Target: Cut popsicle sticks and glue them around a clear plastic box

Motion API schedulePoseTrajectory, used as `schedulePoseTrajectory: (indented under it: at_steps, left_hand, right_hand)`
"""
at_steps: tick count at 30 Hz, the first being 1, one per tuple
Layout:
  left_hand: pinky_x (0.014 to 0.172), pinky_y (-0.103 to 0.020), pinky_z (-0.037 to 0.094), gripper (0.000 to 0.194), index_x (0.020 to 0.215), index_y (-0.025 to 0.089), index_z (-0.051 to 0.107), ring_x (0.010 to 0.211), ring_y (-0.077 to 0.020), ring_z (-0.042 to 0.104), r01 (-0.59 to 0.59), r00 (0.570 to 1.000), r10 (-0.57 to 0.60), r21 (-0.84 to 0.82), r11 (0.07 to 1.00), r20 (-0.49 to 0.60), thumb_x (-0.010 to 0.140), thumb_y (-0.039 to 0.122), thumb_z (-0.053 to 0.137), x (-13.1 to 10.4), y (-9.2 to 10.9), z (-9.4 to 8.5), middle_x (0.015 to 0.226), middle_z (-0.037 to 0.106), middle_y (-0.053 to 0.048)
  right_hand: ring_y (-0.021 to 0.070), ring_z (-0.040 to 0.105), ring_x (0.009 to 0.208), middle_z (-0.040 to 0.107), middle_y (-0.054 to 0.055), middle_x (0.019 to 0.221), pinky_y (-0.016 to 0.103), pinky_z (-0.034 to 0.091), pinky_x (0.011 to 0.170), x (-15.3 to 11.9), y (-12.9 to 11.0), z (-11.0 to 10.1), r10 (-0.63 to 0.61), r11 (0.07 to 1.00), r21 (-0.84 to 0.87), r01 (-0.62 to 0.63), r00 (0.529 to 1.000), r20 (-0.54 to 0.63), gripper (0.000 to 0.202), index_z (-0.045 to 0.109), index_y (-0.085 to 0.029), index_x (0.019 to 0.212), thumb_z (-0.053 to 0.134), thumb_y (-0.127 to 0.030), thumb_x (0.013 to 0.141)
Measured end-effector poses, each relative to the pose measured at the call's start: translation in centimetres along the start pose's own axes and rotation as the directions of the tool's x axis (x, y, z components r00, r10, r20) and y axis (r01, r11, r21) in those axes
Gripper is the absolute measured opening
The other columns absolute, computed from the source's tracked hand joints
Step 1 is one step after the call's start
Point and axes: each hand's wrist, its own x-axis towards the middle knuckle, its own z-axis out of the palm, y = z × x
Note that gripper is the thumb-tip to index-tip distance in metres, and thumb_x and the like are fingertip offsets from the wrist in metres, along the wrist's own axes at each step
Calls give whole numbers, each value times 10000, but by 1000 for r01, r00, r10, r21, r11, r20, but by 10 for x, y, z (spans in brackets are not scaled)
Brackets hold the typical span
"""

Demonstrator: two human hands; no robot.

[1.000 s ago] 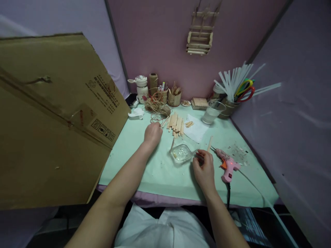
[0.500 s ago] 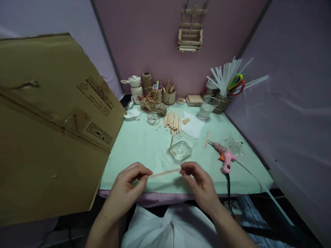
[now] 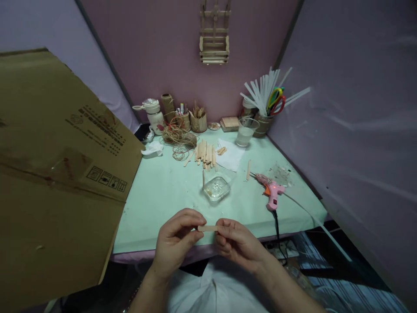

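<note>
Close to the table's front edge, a flat wooden craft stick (image 3: 208, 228) spans the gap between my two hands. The thumb and fingers of my left hand (image 3: 176, 239) close at its left end. My right hand (image 3: 239, 243) pinches the other end, its remaining fingers curled underneath. Just beyond my hands sits a small clear dish (image 3: 217, 188) with a stick standing at its left corner. A pile of craft sticks (image 3: 205, 154) lies farther back. To the right, a pink glue gun (image 3: 272, 191) rests on its side with a single stick (image 3: 249, 169) by its nozzle.
A large cardboard sheet (image 3: 65, 182) leans along the left side. Tangled twine (image 3: 177, 134), a bottle (image 3: 153, 115) and a clear cup (image 3: 246, 132) stand toward the back. Scissors (image 3: 276, 104) and white glue sticks fill a pot at back right. The glue gun's cord (image 3: 276, 230) hangs over the front edge.
My hands have come closer together, and a shorter length of the stick shows between them, its flat face now toward me. The camera view has shifted right.
</note>
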Motion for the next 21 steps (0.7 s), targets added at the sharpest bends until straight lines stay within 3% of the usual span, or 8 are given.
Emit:
schedulePoseTrajectory:
  at_steps: [5, 9, 10, 11, 13, 15, 17, 21]
  left_hand:
    - [674, -286, 556, 144, 837, 262, 802, 762, -196, 677, -6, 999, 7, 36, 999, -35, 719, 181, 806, 1, -4, 8, 779, 734, -73]
    - [651, -275, 553, 97, 787, 230, 793, 728, -179, 668, 31, 984, -32, -8, 999, -174, 697, 222, 827, 2, -15, 2, 764, 729, -67]
    - [630, -259, 547, 120, 779, 223, 787, 707, -166, 661, 44, 970, -55, -55, 998, -238, 676, 243, 845, 4, -19, -1, 758, 727, -59]
    - [614, -242, 541, 157, 771, 219, 781, 690, -152, 654, 53, 948, -86, -113, 992, -306, 648, 266, 867, 7, -23, -5, 751, 724, -49]
    - [621, -220, 541, 240, 761, 217, 768, 685, -130, 653, 70, 891, -170, -244, 967, -420, 589, 315, 904, 15, -31, -13, 740, 720, -26]
    - [671, -217, 553, 292, 765, 215, 756, 725, -119, 661, 82, 841, -259, -360, 929, -475, 561, 345, 919, 23, -39, -19, 751, 719, -10]
    - [692, -213, 551, 307, 781, 211, 746, 756, -112, 660, 87, 817, -320, -447, 890, -479, 567, 350, 919, 28, -46, -23, 773, 717, -5]
    - [681, -200, 531, 301, 812, 211, 733, 766, -102, 653, 87, 809, -377, -544, 835, -451, 596, 329, 907, 29, -59, -26, 811, 716, 2]
  right_hand:
    - [32, 354, 417, 533, -68, 516, 191, 233, 451, -1, 2, -1, 8, 1000, -17, -8, 1000, -22, 378, 565, -174, 700, 858, -410, 670]
    - [99, 516, 525, 666, 11, 704, 225, 342, 499, -11, -17, -12, -228, 868, -481, 125, 960, -161, 408, 656, -179, 947, 708, -550, 785]
    - [122, 543, 564, 680, 22, 757, 242, 366, 514, -16, -26, -20, -379, 752, -635, 176, 904, -198, 425, 656, -191, 1016, 679, -556, 801]
    - [148, 567, 610, 676, 27, 772, 266, 406, 552, -21, -36, -29, -565, 593, -785, 180, 787, -247, 423, 660, -198, 1013, 645, -572, 815]
    - [182, 574, 707, 646, 25, 789, 303, 428, 653, -33, -59, -52, -709, 498, -856, 140, 633, -309, 394, 638, -210, 958, 653, -568, 792]
    - [205, 569, 730, 635, 33, 774, 329, 410, 696, -42, -79, -77, -787, 432, -900, 49, 508, -350, 355, 612, -210, 886, 647, -549, 786]
    - [228, 570, 691, 634, 50, 721, 343, 394, 660, -47, -94, -96, -841, 247, -920, -305, 404, -360, 356, 585, -217, 781, 597, -572, 790]
    - [246, 569, 585, 640, 94, 683, 336, 366, 546, -40, -105, -111, -792, 35, -802, -596, 473, -386, 473, 596, -220, 697, 528, -679, 786]
